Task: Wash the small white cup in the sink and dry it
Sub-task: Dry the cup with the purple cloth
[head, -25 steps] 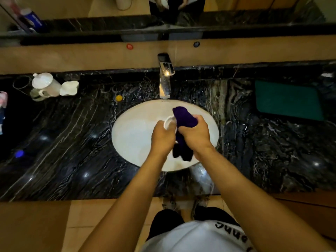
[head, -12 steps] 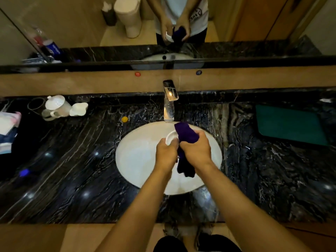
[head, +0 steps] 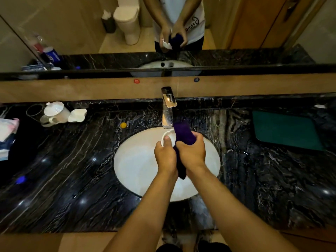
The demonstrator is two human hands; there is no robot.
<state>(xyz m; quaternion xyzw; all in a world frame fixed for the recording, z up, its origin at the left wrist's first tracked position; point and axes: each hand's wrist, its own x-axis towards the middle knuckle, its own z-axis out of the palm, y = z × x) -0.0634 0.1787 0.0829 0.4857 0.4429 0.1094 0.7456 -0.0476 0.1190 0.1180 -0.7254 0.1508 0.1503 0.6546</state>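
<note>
Over the white oval sink (head: 138, 171), my left hand (head: 165, 156) grips the small white cup (head: 169, 137), with only its rim showing past my fingers. My right hand (head: 191, 151) is closed on a dark purple cloth (head: 183, 133) that is pressed against the cup's right side. One end of the cloth sticks up toward the tap and the other hangs down between my wrists. The chrome tap (head: 168, 108) stands just behind the cup, with no water visibly running.
Black marble counter (head: 72, 170) surrounds the sink. At the back left stand a white lidded mug (head: 55, 112) and a white dish (head: 77, 115). A folded green towel (head: 285, 130) lies at right, folded cloths (head: 7, 131) at far left. A mirror runs along the back.
The view has tilted upward, showing more of the mirror. Both hands stay together over the sink with the cup and cloth; the cloth has shifted slightly against the cup.
</note>
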